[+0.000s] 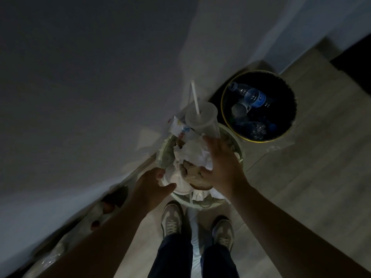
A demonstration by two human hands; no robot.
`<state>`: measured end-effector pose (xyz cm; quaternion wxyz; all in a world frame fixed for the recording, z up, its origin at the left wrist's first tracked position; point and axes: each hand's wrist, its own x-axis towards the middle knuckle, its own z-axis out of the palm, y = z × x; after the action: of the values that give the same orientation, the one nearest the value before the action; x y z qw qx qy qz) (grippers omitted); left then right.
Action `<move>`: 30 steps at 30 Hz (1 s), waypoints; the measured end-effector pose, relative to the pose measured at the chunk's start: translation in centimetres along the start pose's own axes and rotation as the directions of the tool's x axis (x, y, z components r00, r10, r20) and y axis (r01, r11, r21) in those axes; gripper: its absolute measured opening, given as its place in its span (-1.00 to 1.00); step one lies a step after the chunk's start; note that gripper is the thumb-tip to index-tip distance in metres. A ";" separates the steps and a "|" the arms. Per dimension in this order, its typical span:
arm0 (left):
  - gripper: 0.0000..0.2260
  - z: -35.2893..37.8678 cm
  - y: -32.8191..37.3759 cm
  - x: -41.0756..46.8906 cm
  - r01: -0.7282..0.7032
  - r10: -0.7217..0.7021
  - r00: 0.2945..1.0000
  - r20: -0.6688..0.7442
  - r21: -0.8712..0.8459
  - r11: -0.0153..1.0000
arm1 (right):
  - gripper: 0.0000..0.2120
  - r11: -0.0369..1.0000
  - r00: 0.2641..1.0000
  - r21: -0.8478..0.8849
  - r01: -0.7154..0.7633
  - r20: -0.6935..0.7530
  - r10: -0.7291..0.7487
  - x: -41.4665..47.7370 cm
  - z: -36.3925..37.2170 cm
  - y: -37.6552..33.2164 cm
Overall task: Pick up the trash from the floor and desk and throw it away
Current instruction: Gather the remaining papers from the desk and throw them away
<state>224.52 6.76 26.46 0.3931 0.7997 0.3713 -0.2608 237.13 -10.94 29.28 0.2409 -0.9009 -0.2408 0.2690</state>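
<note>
shoes (171, 219) stand on the pale plank floor (301, 177), toes just short of a pale bin (200, 204) set against the wall (100, 77) — the person stands squarely at it, with both arms out over the load.

left hand (153, 182): at the near-left rim, touching white paper that spills over the edge. its fingers are hidden behind the hand, so it cannot be said whether they pinch the paper or only steady it. likely purpose: to stop loose sheets sliding off.

right hand (220, 167): fingers spread wide and fairly straight across the crumpled paper (190, 153), thumb down on a brown wad (197, 180). it holds nothing. the flat palm reads as pressing the heap down to make room.

task material is therefore at the bin but not properly inside it. the load stands above the rim, with a lidded cup (201, 119) and its straw (195, 97) perched upright on the far side and a printed wrapper (180, 129) jutting toward the wall — both liable to topple if the pile is pressed unevenly.

beyond, just beside the pale bin, a black bin (281, 101) with a gold rim holds a clear bottle (253, 96) with a blue label, other clear plastic, and spare room.

dim shapes (106, 207) lie along the skirting at left, too dark to name.
</note>
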 end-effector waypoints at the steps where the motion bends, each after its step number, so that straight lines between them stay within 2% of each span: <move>1: -0.48 -0.1 0.2 0.1 -0.002 0.002 1.000 -0.003 -0.005 1.000 | -0.27 0.997 0.999 -0.066 0.037 0.036 -0.034 -0.3 0.2 0.1; 4: -0.49 -0.5 0.8 0.3 -0.013 0.013 1.000 -0.003 0.003 1.000 | -0.35 0.958 0.989 -0.282 0.055 0.148 -0.013 -0.6 1.1 0.6; 6: -0.49 -0.7 1.1 0.3 -0.023 0.023 1.000 -0.002 0.007 1.000 | -0.41 0.943 0.983 -0.331 0.023 0.182 0.040 -0.7 1.4 1.1; 13: -0.46 -0.9 2.0 0.1 -0.040 0.040 0.999 0.010 0.017 0.999 | -0.54 0.961 0.960 -0.271 -0.048 0.254 0.119 0.0 1.2 2.4; 16: -0.44 -0.9 2.4 0.0 -0.035 0.035 0.999 0.019 0.021 0.999 | -0.62 0.971 0.908 -0.180 -0.155 0.361 0.212 0.5 0.8 2.6; 19: -0.43 -0.9 2.9 -0.2 -0.045 0.044 0.999 0.029 0.037 0.998 | -0.68 0.975 0.866 -0.153 -0.161 0.452 0.214 0.6 0.5 2.7; 21: -0.43 -0.9 3.2 -0.3 -0.059 0.057 0.998 0.033 0.048 0.997 | -0.66 0.980 0.890 -0.134 -0.149 0.413 0.192 0.6 0.5 2.8; 24: -0.46 -1.1 3.7 -0.5 -0.076 0.073 0.997 0.035 0.068 0.995 | -0.53 0.982 0.944 -0.101 -0.161 0.273 0.184 0.1 0.2 2.6; 27: -0.48 -1.5 4.0 -1.1 -0.088 0.085 0.996 0.039 0.080 0.993 | -0.44 0.981 0.964 -0.089 -0.173 0.191 0.188 -1.0 -0.5 2.3; 30: -0.50 -2.3 4.9 -2.3 -0.122 0.118 0.992 0.044 0.081 0.989 | -0.45 0.985 0.976 -0.066 -0.161 0.137 0.169 -2.5 -2.1 1.9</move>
<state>227.35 5.73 31.42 0.3818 0.8309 0.3035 -0.2677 237.09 -14.47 30.68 0.1753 -0.9026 -0.1889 0.3447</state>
